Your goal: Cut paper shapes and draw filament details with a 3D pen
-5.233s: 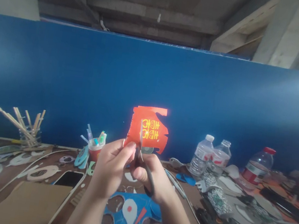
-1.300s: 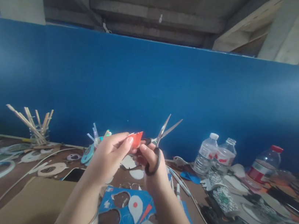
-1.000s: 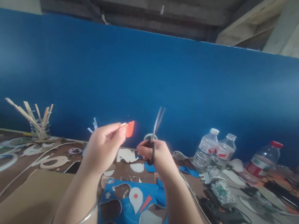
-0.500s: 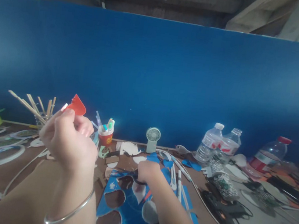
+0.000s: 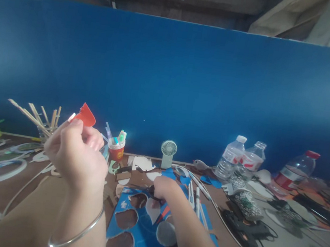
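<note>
Raised at the left is my left hand [image 5: 77, 150], its fingers closed and pinching a small red piece [image 5: 85, 115] with a ragged edge; the material is unclear. A silver bangle [image 5: 76, 231] circles that wrist. My right hand [image 5: 164, 188] is down at the far side of a blue sheet [image 5: 140, 242] that has several rounded holes cut through it. Its fingers point down and away, mostly hidden, beside dark items I cannot make out. Just in front of it lie a white petal-shaped piece [image 5: 153, 209], a sharp red shape [image 5: 165, 212] and a round whitish piece [image 5: 166, 233].
Along the back stand a cup of pens [image 5: 116, 151], a small fan [image 5: 168, 154] and clear bottles [image 5: 231, 157]. Wooden sticks [image 5: 32, 115] and round hoops [image 5: 11, 171] are at the left. Black cabled devices [image 5: 238, 230] and a red-capped bottle [image 5: 294, 174] occupy the right.
My right hand has shifted very slightly, and more of the white petal-shaped piece and red shape shows beside it. My left hand stays raised with the red piece.
</note>
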Demonstrator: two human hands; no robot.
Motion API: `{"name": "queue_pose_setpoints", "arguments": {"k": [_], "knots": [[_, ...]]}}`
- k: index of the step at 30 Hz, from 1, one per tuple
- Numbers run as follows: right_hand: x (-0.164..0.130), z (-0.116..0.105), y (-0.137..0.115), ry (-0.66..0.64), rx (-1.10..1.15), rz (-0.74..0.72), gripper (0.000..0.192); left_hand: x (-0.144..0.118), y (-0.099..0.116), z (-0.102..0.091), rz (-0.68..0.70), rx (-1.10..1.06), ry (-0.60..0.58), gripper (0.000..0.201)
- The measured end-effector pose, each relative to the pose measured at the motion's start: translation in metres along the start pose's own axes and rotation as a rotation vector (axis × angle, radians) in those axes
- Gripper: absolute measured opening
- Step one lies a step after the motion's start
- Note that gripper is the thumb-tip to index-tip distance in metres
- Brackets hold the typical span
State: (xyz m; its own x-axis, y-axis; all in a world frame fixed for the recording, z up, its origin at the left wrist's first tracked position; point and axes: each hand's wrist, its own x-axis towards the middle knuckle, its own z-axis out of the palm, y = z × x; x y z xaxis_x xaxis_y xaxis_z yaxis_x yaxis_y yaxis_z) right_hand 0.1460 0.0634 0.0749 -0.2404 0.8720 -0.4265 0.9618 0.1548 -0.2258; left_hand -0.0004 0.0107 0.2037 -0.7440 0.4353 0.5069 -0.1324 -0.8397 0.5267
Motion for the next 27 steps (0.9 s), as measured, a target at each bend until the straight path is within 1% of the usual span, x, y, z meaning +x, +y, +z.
{"name": "queue_pose_setpoints", "arguments": {"k": [7, 12, 14, 16, 19, 21, 22, 23, 24, 25, 26, 27], "knots": [[0.005, 0.004, 0.010, -0.020, 0.253, 0.010, 0.019, -0.002, 0.004, 0.000, -0.037, 0.003, -0.030, 0.027], [0.011, 0.012, 0.020, -0.059, 0.519, -0.023, 0.023, -0.002, 0.002, -0.001, -0.049, -0.003, -0.057, 0.026], [0.011, 0.011, 0.024, -0.029, 0.629, -0.054, 0.022, -0.002, 0.000, -0.002, -0.057, 0.021, -0.081, 0.028], [0.009, 0.004, 0.027, 0.047, 0.741, -0.099, 0.018, -0.002, -0.003, -0.004, -0.082, 0.057, -0.136, 0.029], [-0.002, -0.015, 0.026, 0.262, 0.935, -0.197, 0.013, -0.003, -0.009, -0.007, -0.151, 0.143, -0.282, 0.028], [-0.014, -0.028, 0.017, 0.428, 1.064, -0.274, 0.015, -0.004, -0.012, -0.009, -0.205, 0.274, -0.429, 0.026], [-0.022, -0.033, 0.011, 0.487, 1.113, -0.309, 0.018, -0.004, -0.013, -0.010, -0.229, 0.347, -0.513, 0.026], [-0.029, -0.037, 0.004, 0.546, 1.185, -0.365, 0.020, -0.005, -0.014, -0.011, -0.250, 0.414, -0.597, 0.027], [-0.037, -0.039, -0.003, 0.639, 1.360, -0.488, 0.021, -0.006, -0.014, -0.011, -0.264, 0.469, -0.676, 0.028], [-0.044, -0.041, -0.011, 0.682, 1.498, -0.597, 0.021, -0.007, -0.014, -0.012, -0.273, 0.515, -0.751, 0.029], [-0.050, -0.041, -0.018, 0.709, 1.598, -0.666, 0.020, -0.007, -0.013, -0.012, -0.274, 0.556, -0.817, 0.030], [-0.056, -0.041, -0.024, 0.717, 1.657, -0.696, 0.019, -0.008, -0.013, -0.012, -0.269, 0.600, -0.876, 0.032]]}}
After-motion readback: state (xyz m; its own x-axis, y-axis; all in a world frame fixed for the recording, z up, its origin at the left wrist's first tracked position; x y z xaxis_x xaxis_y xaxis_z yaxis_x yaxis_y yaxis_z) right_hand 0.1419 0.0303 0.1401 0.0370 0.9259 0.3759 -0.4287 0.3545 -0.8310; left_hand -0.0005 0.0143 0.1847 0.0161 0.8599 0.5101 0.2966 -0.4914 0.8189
